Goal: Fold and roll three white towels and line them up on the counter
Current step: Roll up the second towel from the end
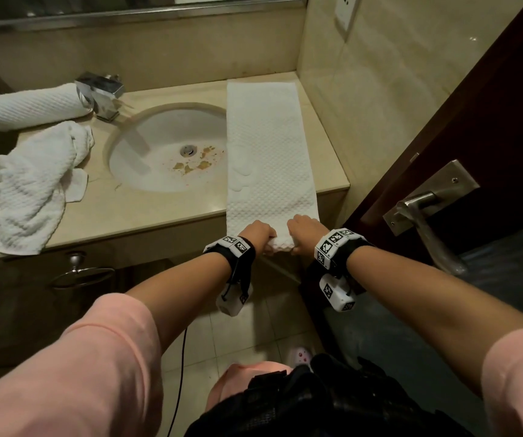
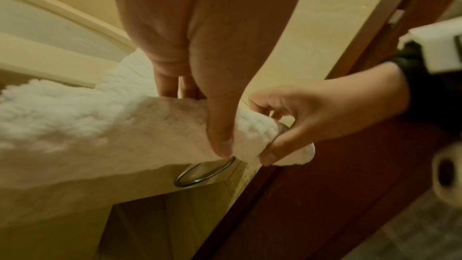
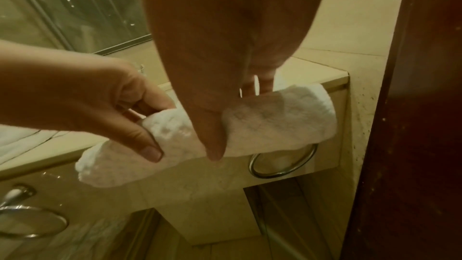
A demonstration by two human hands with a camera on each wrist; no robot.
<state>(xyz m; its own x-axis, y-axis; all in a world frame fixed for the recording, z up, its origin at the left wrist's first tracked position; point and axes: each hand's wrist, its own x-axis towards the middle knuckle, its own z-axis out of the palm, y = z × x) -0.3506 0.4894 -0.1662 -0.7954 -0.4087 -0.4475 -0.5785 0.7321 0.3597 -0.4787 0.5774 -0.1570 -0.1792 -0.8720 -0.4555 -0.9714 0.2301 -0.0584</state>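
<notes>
A white towel folded into a long strip (image 1: pixel 266 146) lies on the beige counter (image 1: pixel 165 209) to the right of the sink, its near end hanging over the front edge. My left hand (image 1: pixel 258 233) and right hand (image 1: pixel 304 227) grip that near end side by side, fingers on top and thumbs underneath, with the end curled into a small roll (image 3: pixel 190 137) (image 2: pixel 252 137). A finished rolled towel (image 1: pixel 33 105) lies at the far left by the tap. A crumpled towel (image 1: pixel 30 181) sits on the counter's left part.
The round sink (image 1: pixel 146 165), stained near its drain, lies between the towels, with a chrome tap (image 1: pixel 102 93) behind it. A tiled wall bounds the counter on the right. A dark door with a metal handle (image 1: pixel 424 212) stands close on my right. Towel rings (image 1: pixel 80 272) hang below the counter.
</notes>
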